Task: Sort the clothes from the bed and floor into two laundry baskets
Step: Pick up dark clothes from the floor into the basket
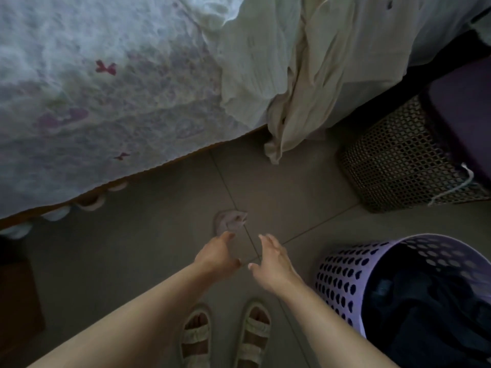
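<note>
A small pale lilac garment (230, 221) lies crumpled on the grey tiled floor. My left hand (216, 254) hovers just below it, fingers relaxed, fingertips close to the cloth. My right hand (271, 257) is beside it, fingers spread and holding nothing. A lilac perforated laundry basket (342, 272) at the lower right holds dark blue clothes (425, 309). A brown mesh basket (393, 160) at the right holds a dark purple garment (462, 112). A cream garment (297, 102) hangs off the bed's corner to the floor.
The bed (93, 102) with a white floral cover fills the upper left, its wooden edge running diagonally. A dark wooden piece of furniture (16, 301) stands at the lower left. My sandalled feet (225, 338) stand on the floor below the hands.
</note>
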### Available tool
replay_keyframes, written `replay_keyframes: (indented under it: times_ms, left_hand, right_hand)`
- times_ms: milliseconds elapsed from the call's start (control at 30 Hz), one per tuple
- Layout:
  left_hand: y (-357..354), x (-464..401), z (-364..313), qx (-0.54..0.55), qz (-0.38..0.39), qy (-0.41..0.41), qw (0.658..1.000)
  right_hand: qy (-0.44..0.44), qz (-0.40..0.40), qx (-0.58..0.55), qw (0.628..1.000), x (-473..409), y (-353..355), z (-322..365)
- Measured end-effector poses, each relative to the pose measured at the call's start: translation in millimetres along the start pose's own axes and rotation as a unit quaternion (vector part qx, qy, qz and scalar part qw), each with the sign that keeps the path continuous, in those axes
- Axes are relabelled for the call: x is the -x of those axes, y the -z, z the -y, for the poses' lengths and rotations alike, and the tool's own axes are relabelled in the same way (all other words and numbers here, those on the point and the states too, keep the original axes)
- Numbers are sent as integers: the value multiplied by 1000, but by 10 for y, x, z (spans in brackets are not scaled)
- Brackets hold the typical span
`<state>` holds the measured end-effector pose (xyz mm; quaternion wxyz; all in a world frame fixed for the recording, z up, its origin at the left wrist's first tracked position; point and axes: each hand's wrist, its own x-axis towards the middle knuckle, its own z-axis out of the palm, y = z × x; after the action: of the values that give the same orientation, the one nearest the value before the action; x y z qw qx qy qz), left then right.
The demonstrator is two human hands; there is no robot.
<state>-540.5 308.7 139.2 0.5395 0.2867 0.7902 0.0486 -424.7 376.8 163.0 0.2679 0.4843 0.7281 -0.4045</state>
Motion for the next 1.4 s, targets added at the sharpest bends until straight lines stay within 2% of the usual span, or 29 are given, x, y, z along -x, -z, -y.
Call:
replay_keyframes:
  times_ms: [167,300,600,833,967,1167,1400]
  left_hand:
    - [-298,-677,311,14,5,6,1000]
    - [-649,-1341,653,16,3,11,1000]
    - [-1370,-2437,1279,-22,18,49,998]
    - [-1659,-2929,1422,12,10,63,998]
    - [-1605,-2903,1349,-10,-42,48,998]
    - [-1373,-2441,1006,56,-165,6,985]
    - [-882,-1722,435,136,-181,-32,973]
  right_hand:
    - [34,7,52,998,-735,-407,-126]
    - [39,48,88,994,-1308,-827,-388]
    - [58,52,134,988,-2168,-1463,-941]
    - [73,55,141,986,-2553,-1689,-1147]
    - [76,47,132,987,-2563,-1696,-1181]
    - [73,41,87,993,-2237,-1442,-988]
    - [68,17,56,996,-1676,-810,-581]
